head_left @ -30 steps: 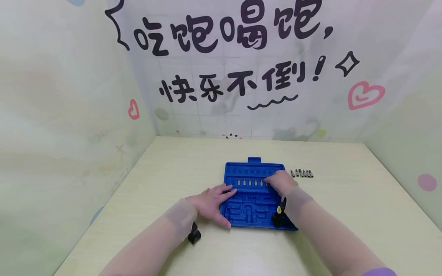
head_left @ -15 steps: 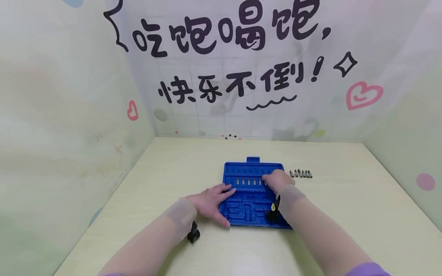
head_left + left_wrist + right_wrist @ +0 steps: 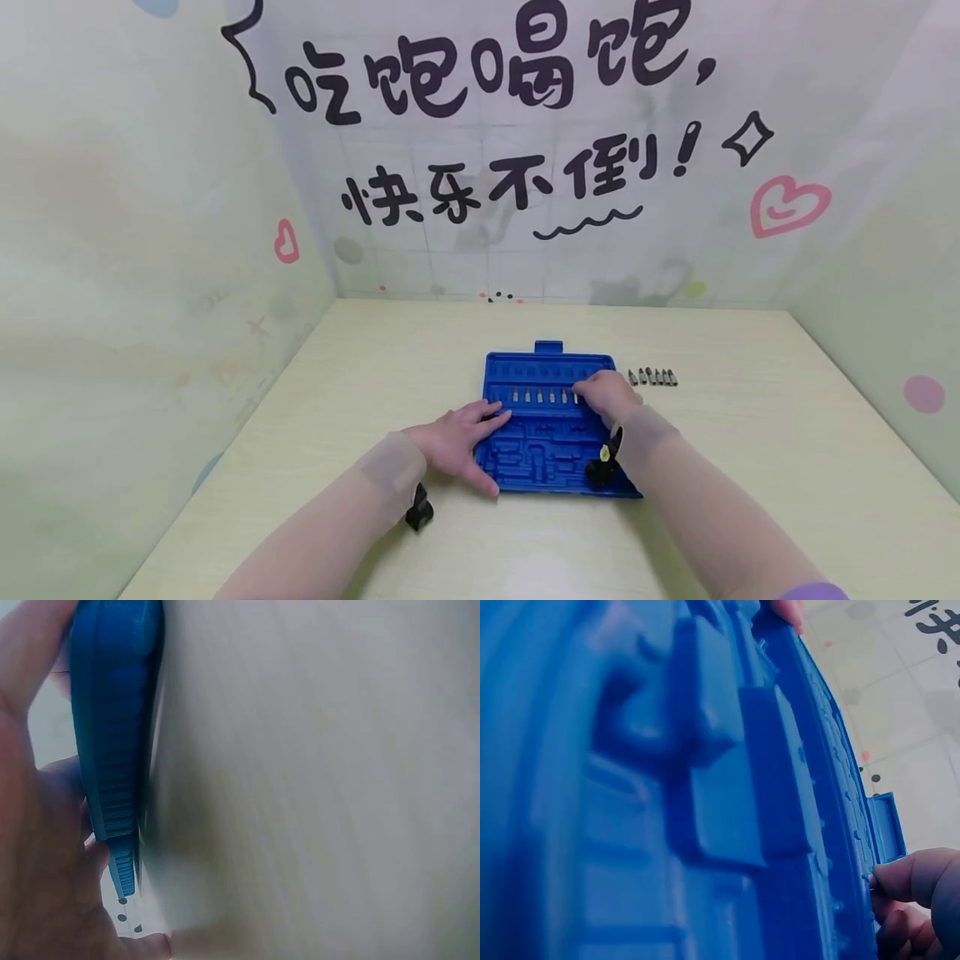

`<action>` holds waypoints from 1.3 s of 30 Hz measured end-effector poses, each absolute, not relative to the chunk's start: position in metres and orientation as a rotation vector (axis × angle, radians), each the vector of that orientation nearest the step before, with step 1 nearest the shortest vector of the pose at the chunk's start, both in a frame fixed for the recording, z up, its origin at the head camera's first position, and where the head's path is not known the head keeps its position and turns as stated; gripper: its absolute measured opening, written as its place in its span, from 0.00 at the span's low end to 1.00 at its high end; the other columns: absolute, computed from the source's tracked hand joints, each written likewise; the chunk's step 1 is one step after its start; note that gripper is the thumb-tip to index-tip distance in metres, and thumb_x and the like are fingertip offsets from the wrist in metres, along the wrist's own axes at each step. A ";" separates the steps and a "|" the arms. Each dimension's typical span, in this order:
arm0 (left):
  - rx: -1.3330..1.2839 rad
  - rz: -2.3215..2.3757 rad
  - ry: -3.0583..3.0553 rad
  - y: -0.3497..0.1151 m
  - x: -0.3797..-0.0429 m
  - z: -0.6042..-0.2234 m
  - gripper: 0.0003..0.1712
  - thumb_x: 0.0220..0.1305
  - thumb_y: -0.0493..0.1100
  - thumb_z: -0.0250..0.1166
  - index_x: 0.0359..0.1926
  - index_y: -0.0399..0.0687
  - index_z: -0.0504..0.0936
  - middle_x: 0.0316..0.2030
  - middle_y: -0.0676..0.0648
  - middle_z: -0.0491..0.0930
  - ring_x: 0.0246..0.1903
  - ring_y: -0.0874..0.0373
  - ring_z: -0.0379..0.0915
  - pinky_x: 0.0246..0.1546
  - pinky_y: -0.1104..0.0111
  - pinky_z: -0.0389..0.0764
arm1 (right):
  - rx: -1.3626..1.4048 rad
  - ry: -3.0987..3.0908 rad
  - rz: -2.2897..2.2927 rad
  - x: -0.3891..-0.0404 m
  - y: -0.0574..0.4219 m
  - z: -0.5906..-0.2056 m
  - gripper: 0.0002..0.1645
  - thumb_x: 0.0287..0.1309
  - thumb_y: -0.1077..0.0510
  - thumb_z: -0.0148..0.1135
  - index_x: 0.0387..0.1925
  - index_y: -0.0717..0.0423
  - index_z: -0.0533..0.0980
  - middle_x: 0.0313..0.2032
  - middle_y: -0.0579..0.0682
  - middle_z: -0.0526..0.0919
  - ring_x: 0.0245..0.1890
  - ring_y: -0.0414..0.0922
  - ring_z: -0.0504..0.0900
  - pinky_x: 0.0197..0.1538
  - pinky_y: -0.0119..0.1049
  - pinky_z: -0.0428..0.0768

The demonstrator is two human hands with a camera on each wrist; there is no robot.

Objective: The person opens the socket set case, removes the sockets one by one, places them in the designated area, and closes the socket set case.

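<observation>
A blue plastic bit case (image 3: 536, 483) lies unfolded on the table. Along its upper half several metal screwdriver bits (image 3: 539, 396) stand in a row of slots. My left hand (image 3: 453, 442) rests with spread, straight fingers on the case's left side; the left wrist view shows it beside the case edge (image 3: 112, 735). At the right end of the row, my right hand (image 3: 611, 396) pinches a screwdriver bit (image 3: 576, 398), mostly covered by the fingertips. In the right wrist view the thumb (image 3: 907, 876) and curled fingers meet at the case's far edge.
Several more bits (image 3: 652, 377) lie in a row on the table (image 3: 720, 467), just right of the case. Printed cloth walls (image 3: 420, 267) enclose the table at the back and both sides. Black wrist cameras (image 3: 600, 471) hang below both wrists.
My right wrist shifts slightly left, then back right, while the fingertips stay at the end of the bit row. My left hand keeps its place on the case.
</observation>
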State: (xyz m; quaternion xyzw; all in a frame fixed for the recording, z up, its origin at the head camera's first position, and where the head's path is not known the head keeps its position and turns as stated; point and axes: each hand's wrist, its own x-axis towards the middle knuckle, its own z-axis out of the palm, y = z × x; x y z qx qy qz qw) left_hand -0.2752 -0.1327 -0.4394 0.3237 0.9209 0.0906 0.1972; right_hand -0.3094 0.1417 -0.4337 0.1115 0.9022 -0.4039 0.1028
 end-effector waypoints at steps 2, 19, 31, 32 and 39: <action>0.907 0.257 2.582 -0.133 -0.275 -0.440 0.65 0.44 0.74 0.68 0.77 0.61 0.45 0.76 0.53 0.40 0.74 0.51 0.32 0.68 0.46 0.47 | 0.331 2.666 -1.223 -0.308 0.142 -0.435 0.20 0.64 0.49 0.58 0.47 0.61 0.80 0.44 0.55 0.80 0.40 0.52 0.75 0.51 0.54 0.67; 0.917 0.236 2.577 -0.135 -0.277 -0.444 0.65 0.44 0.75 0.67 0.77 0.63 0.43 0.76 0.54 0.38 0.74 0.52 0.31 0.68 0.45 0.46 | 0.245 2.483 -1.598 -0.316 0.164 -0.436 0.19 0.65 0.54 0.57 0.42 0.69 0.76 0.45 0.60 0.74 0.54 0.58 0.69 0.59 0.54 0.67; 0.890 0.236 2.584 -0.134 -0.275 -0.442 0.66 0.43 0.76 0.67 0.77 0.64 0.44 0.76 0.55 0.38 0.74 0.54 0.31 0.69 0.46 0.45 | 0.289 2.623 -1.441 -0.320 0.244 -0.412 0.32 0.66 0.52 0.52 0.57 0.79 0.67 0.52 0.73 0.71 0.58 0.67 0.66 0.59 0.58 0.67; 0.888 0.236 2.585 -0.134 -0.275 -0.442 0.66 0.43 0.76 0.67 0.77 0.64 0.44 0.76 0.55 0.38 0.74 0.54 0.31 0.69 0.47 0.45 | 0.290 2.640 -1.394 -0.320 0.251 -0.411 0.34 0.67 0.51 0.52 0.59 0.79 0.65 0.58 0.74 0.68 0.60 0.68 0.65 0.60 0.59 0.67; 0.880 0.243 2.585 -0.135 -0.274 -0.442 0.66 0.43 0.75 0.67 0.76 0.64 0.44 0.76 0.56 0.38 0.74 0.55 0.31 0.69 0.47 0.44 | 0.348 2.734 -1.102 -0.323 0.284 -0.404 0.38 0.65 0.47 0.48 0.61 0.77 0.64 0.61 0.75 0.65 0.58 0.69 0.67 0.58 0.59 0.68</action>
